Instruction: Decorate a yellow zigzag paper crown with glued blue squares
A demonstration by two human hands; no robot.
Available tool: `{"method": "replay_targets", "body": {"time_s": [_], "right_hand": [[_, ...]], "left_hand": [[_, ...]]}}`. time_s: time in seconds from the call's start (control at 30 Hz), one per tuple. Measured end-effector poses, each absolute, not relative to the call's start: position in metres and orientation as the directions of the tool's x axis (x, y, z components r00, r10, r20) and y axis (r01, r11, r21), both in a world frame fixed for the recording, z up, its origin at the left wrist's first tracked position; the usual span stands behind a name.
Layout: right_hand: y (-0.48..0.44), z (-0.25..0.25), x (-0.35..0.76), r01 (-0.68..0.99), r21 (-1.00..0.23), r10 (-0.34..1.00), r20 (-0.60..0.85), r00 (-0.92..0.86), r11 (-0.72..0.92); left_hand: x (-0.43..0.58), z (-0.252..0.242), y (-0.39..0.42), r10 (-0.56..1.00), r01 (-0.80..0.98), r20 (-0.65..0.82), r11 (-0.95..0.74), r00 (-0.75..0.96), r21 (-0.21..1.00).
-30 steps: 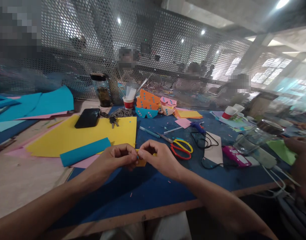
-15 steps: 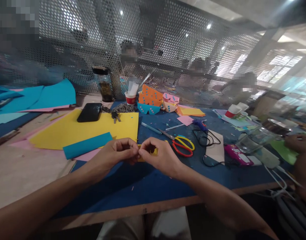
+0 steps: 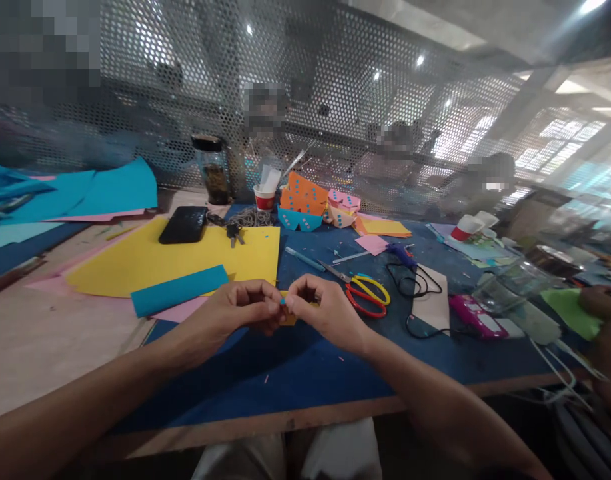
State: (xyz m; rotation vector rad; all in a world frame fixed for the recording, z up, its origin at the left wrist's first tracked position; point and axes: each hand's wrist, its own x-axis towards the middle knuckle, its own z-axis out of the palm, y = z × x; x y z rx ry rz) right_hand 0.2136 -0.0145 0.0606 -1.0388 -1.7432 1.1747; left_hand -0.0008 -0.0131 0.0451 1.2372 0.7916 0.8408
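My left hand (image 3: pixel 248 307) and my right hand (image 3: pixel 328 310) meet over the blue tabletop, each in a pinch. Between their fingertips shows a tiny blue paper piece (image 3: pixel 283 301). Just behind and below the fingers, partly hidden by them, is a yellow paper piece (image 3: pixel 287 321); whether a finger touches it I cannot tell. Scissors with red and yellow handles (image 3: pixel 368 295) lie beside my right hand. A blue paper strip (image 3: pixel 180 291) rests by my left wrist, over a yellow sheet (image 3: pixel 130 260).
A phone (image 3: pixel 184 225) and keys (image 3: pixel 234 231) lie on the yellow sheet. Behind stand a jar (image 3: pixel 214 173), a paper cup (image 3: pixel 264 198) and dotted orange paper crafts (image 3: pixel 302 193). A glue gun (image 3: pixel 401 253) with its cord lies right. Another person's hand (image 3: pixel 602 303) holds green paper.
The tiny blue piece now shows between my fingertips, where it was hidden before. My hands stay together with slight finger movement, and the view has shifted a little.
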Motion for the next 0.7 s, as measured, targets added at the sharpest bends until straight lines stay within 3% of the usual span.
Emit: {"method": "replay_targets", "body": {"time_s": [0.5,0.7], "right_hand": [[-0.0195,0.0603,0.2139,0.282,-0.897,0.888,0.207,-0.411,0.340],[-0.0111,0.0576,0.2223,0.301,-0.870,0.894,0.278,-0.352,0.390]], "left_hand": [[0.0025,0.0470,-0.0134,0.881,-0.069,-0.012,0.050,0.473,0.996],[-0.0003,0.0511,-0.0139,0.907,-0.028,0.013,-0.001,0.421,1.000]]}}
